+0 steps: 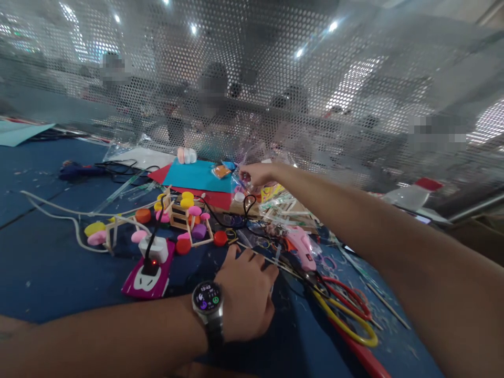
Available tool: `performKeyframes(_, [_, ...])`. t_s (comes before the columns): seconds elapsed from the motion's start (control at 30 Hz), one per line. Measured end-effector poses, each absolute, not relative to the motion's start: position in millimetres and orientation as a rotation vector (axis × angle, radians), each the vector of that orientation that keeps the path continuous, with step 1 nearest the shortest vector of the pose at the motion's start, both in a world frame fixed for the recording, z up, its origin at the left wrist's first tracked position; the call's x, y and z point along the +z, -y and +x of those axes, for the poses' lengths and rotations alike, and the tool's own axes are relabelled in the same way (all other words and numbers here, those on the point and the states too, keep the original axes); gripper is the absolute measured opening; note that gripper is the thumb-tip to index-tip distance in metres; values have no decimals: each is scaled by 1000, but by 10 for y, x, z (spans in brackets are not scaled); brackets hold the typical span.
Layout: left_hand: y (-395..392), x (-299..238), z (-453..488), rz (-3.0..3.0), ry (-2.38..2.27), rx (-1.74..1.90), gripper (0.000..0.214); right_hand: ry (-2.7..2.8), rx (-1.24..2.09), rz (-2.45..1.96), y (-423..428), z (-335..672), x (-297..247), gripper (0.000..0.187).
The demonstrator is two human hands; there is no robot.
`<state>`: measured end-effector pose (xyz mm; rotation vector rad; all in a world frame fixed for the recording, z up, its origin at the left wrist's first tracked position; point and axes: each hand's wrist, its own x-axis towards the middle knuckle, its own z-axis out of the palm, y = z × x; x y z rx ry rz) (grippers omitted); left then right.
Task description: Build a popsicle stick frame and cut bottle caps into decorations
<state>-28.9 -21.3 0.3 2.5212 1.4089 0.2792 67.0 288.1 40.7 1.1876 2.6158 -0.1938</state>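
In the head view, the right hand (255, 176) is stretched to upper centre, fingers bent at clear plastic packaging (258, 152), seemingly for something there; whether anything is pinched cannot be told. The left hand (246, 294) is laid palm-down at lower centre on the blue table (31, 262), probably for support, fingers half-curled, underside hidden, grip unclear. A stick frame (179, 218) is set left of centre, a pink glue gun (302, 249) right of centre, perhaps for easy reach.
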Motion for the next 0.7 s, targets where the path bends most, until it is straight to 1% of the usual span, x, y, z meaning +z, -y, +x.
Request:
performKeyframes(0.37, [202,-9,-296,2516,-1386,278,31,-2633,89,1268,-2751,608,338,36])
performKeyframes(0.53, [200,-29,-293,2520,-1391,293,31,-2589,117,1239,-2763,591,357,34])
performKeyframes(0.7, [205,-53,-294,2538,-1398,336,30,-2570,71,1221,-2777,580,374,34])
